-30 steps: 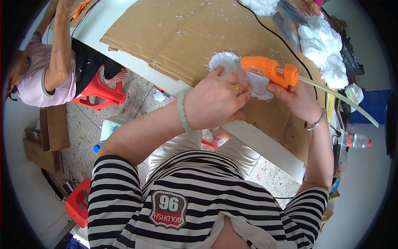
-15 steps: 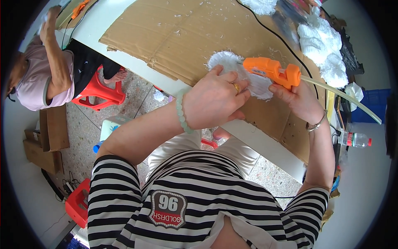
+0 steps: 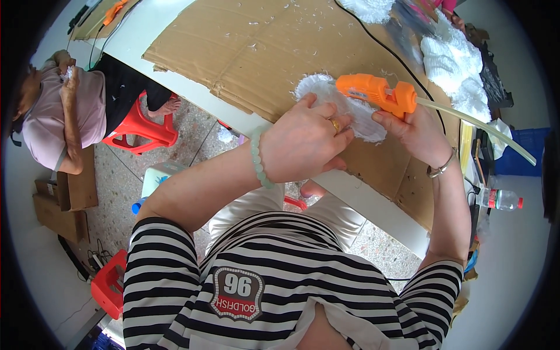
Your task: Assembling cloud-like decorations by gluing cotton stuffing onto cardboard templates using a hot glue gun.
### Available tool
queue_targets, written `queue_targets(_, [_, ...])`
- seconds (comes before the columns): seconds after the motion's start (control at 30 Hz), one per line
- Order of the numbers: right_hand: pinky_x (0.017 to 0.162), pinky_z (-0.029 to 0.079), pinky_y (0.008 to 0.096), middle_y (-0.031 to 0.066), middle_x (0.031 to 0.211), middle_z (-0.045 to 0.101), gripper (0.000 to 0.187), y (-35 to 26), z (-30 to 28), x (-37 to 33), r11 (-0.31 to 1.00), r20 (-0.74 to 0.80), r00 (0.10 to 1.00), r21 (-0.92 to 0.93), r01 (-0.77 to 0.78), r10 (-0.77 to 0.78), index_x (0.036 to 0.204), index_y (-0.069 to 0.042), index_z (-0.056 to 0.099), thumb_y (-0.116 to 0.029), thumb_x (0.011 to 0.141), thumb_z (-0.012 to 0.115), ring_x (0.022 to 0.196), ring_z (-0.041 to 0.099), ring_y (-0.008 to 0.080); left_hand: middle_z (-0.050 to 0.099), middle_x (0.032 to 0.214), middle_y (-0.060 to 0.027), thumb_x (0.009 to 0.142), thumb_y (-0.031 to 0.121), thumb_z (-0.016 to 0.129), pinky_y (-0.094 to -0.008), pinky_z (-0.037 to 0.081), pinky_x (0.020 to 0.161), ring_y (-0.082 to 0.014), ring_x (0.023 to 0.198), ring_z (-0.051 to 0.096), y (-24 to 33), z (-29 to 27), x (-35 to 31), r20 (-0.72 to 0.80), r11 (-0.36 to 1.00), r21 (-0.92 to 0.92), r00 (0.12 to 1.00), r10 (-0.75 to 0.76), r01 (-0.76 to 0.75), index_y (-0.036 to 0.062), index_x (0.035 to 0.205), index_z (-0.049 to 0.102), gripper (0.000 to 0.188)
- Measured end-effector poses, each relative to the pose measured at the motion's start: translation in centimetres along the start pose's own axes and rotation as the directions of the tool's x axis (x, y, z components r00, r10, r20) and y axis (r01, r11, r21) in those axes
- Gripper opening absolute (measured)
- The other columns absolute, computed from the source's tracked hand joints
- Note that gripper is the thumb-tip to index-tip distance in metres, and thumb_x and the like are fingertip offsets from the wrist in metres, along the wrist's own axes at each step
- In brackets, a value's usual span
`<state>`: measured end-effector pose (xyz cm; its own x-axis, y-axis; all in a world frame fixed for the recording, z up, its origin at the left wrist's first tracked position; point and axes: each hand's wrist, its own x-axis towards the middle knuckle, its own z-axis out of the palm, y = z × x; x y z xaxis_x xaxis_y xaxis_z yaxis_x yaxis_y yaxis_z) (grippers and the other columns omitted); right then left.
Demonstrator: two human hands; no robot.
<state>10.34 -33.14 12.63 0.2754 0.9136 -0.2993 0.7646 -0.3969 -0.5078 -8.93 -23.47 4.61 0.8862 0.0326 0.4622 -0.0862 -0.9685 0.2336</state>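
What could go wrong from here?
The front of the orange glue gun is close to the left hand, which rests on the white fuzzy piece; if the tip is hot, it could burn a finger. The long translucent stick juts out well behind the right hand and might snag on something.

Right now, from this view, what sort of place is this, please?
Probably a small handcraft workshop. The right hand holds an orange glue gun, a large cardboard sheet serves as work surface, and crumpled white textile-like pieces lie nearby.
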Motion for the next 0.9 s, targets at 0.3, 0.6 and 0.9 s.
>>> queue_targets(0.3, [0.068, 0.042, 0.022, -0.0011, 0.083, 0.057, 0.037, 1.7, -0.8, -1.0, 1.0, 0.02, 1.0, 0.015, -0.017, 0.017, 0.112, 0.0, 0.052, -0.02, 0.085, 0.066, 0.073, 0.047, 0.0065, 0.06, 0.114, -0.0077, 0.064, 0.032, 0.073, -0.0447, 0.042, 0.089, -0.0258, 0.101, 0.053, 0.1, -0.3, 0.1, 0.032, 1.0, 0.004, 0.999, -0.014, 0.014, 0.004, 0.101, 0.062, 0.048])
queue_targets(0.6, [0.07, 0.042, 0.022, -0.0002, 0.087, 0.059, 0.036, 1.4, -1.0, -1.3, 0.999, 0.049, 0.998, 0.013, -0.047, 0.047, 0.112, 0.001, 0.052, -0.02, 0.085, 0.065, 0.076, 0.049, 0.0063, 0.06, 0.113, -0.0087, 0.065, 0.032, 0.073, -0.0463, 0.043, 0.088, -0.028, 0.1, 0.055, -0.1, -0.2, 0.3, 0.016, 1.0, 0.004, 1.0, -0.004, 0.004, 0.0039, 0.102, 0.061, 0.048])
queue_targets(0.9, [0.073, 0.043, 0.022, 0.0, 0.09, 0.06, 0.03, 2.2, -1.0, -1.5, 0.996, 0.064, 0.996, 0.06, -0.061, 0.058, 0.108, 0.001, 0.055, -0.017, 0.086, 0.064, 0.079, 0.051, 0.0066, 0.064, 0.097, -0.0111, 0.069, 0.022, 0.071, -0.0412, 0.046, 0.08, -0.0292, 0.086, 0.06, -0.9, -1.4, 0.9, -0.121, 0.98, -0.183, 0.987, -0.102, 0.078, 0.0043, 0.096, 0.063, 0.034])
